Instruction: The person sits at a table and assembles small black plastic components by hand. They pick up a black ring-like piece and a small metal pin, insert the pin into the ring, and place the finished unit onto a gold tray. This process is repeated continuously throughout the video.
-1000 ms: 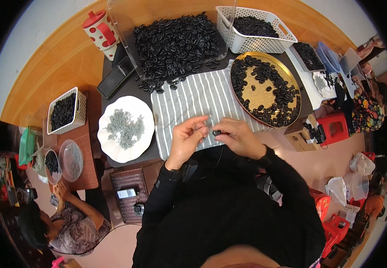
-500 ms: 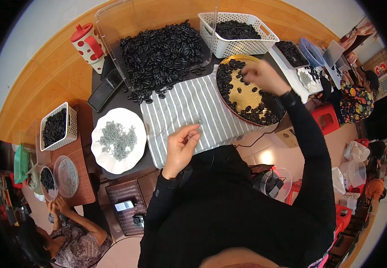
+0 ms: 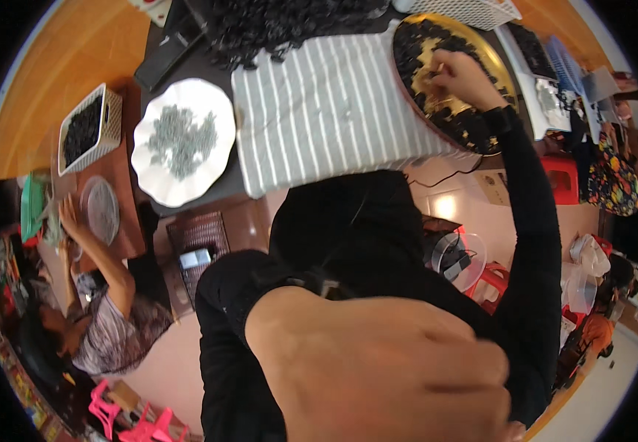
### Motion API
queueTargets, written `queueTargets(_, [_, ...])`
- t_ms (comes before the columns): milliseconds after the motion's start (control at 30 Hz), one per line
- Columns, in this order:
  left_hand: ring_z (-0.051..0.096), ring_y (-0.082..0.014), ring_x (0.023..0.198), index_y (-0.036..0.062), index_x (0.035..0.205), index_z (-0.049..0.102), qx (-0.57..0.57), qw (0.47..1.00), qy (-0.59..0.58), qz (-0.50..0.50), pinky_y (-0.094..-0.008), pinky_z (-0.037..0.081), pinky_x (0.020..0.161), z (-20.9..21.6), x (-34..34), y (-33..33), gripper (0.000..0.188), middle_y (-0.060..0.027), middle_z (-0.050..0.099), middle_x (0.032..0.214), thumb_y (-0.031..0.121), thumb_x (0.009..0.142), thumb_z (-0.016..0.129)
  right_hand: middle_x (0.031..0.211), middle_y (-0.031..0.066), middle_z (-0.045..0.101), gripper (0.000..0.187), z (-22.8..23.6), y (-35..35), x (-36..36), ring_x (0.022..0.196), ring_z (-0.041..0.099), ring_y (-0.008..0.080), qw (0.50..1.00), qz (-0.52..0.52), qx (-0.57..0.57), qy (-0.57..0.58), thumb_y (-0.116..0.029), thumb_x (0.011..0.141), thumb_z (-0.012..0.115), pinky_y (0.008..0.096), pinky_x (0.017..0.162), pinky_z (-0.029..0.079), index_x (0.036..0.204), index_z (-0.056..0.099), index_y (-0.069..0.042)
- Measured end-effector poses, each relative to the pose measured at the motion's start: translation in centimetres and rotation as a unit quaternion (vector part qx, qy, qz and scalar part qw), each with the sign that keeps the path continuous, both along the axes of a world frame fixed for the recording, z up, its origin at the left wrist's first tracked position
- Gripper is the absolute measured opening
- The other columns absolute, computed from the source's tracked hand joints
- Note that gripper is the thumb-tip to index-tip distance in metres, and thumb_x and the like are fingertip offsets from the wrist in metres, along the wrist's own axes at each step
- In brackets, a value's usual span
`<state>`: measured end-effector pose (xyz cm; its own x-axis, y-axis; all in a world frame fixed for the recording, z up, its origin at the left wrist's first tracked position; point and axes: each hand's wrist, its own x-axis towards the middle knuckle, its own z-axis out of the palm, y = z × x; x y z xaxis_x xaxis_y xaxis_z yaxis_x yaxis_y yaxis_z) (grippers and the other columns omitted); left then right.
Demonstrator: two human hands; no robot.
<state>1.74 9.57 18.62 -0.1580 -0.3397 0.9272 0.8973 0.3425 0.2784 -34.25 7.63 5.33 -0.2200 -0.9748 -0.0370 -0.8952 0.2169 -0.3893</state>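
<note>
My right hand [image 3: 468, 78] is over the round gold tray [image 3: 497, 60] at the upper right. Its thumb and fingers are curled together among small black plastic pieces [image 3: 455, 121]; whatever they pinch is too small to make out. Raised close to the camera, my left hand [image 3: 378, 361] shows its back, blurred, with the fingers folded under; their tips are hidden. A grey-and-white striped cloth [image 3: 319, 110] covers the table edge before me. Left of it stands a white scalloped plate [image 3: 147, 163] with a heap of small grey pieces [image 3: 181, 140].
A mass of black pieces [image 3: 282, 26] lies at the back, near a dark phone-like object [image 3: 168, 60]. White baskets stand at the left [image 3: 116, 121] and back right [image 3: 473, 15]. A co-worker's arm [image 3: 105, 250] is at the left table. A red stool [image 3: 558, 180] stands at the right.
My left hand has risen from above the striped cloth toward the camera. My right hand stays at the gold tray, its fingers lower among the pieces. The view has tilted, so the table sits higher.
</note>
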Motion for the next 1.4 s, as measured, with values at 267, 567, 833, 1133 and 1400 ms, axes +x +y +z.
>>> queueTargets(267, [0.064, -0.0189, 0.061, 0.0026, 0.084, 0.075, 0.052, 0.955, -0.290, -0.015, -0.0269, 0.048, 0.052, 1.9, 5.2, -1.6, 0.013, -0.0071, 0.066, 0.073, 0.014, 0.079, 0.071, 0.071, 0.0154, 0.054, 0.017, -0.4, 0.3, 0.3, 0.063, 0.054, 0.0316, 0.993, 0.050, -0.097, 0.038, -0.005, 0.080, 0.067, 0.0394, 0.059, 0.043, 0.086, 0.053, 0.000])
queueTargets(567, [0.059, -0.0352, 0.083, -0.0028, 0.092, 0.069, -0.108, 0.695, -0.552, 0.447, -0.0428, 0.048, 0.072, -13.4, -1.7, -10.6, 0.015, -0.0172, 0.062, 0.087, 0.000, 0.078, 0.068, 0.083, 0.0148, 0.056, 0.005, 3.2, 2.5, 14.3, 0.079, 0.060, 0.0332, 0.962, 0.170, -0.154, 0.148, -0.004, 0.073, 0.058, 0.0409, 0.068, 0.051, 0.078, 0.058, -0.002])
queueTargets(833, [0.056, -0.0342, 0.084, -0.0005, 0.087, 0.068, -0.123, 0.649, -0.563, 0.497, -0.0445, 0.047, 0.071, -15.8, -2.9, -10.3, 0.009, -0.0143, 0.058, 0.085, 0.000, 0.078, 0.066, 0.085, 0.0155, 0.057, 0.011, -1.0, 2.7, 16.6, 0.079, 0.061, 0.0331, 0.973, 0.088, -0.211, 0.032, -0.001, 0.079, 0.063, 0.0402, 0.069, 0.049, 0.089, 0.061, 0.002])
queueTargets(1133, [0.059, -0.0267, 0.074, -0.0035, 0.086, 0.064, 0.058, 0.772, -0.495, 0.395, -0.0359, 0.046, 0.065, -16.5, -2.5, -11.4, 0.003, -0.0134, 0.061, 0.080, -0.003, 0.083, 0.064, 0.080, 0.0146, 0.061, 0.006, -0.6, 4.1, 15.1, 0.068, 0.061, 0.0302, 0.938, -0.042, -0.287, -0.190, 0.003, 0.084, 0.064, 0.0345, 0.060, 0.047, 0.090, 0.065, 0.003])
queueTargets(1400, [0.058, -0.0080, 0.073, -0.0033, 0.095, 0.071, 0.307, 0.811, -0.475, 0.149, -0.0225, 0.045, 0.064, -17.5, -3.0, -11.1, 0.008, -0.0035, 0.067, 0.084, -0.002, 0.090, 0.064, 0.081, 0.0135, 0.062, 0.009, -1.1, 3.0, 16.8, 0.068, 0.061, 0.0277, 0.922, -0.020, -0.286, -0.260, 0.004, 0.083, 0.063, 0.0329, 0.060, 0.046, 0.092, 0.065, 0.004])
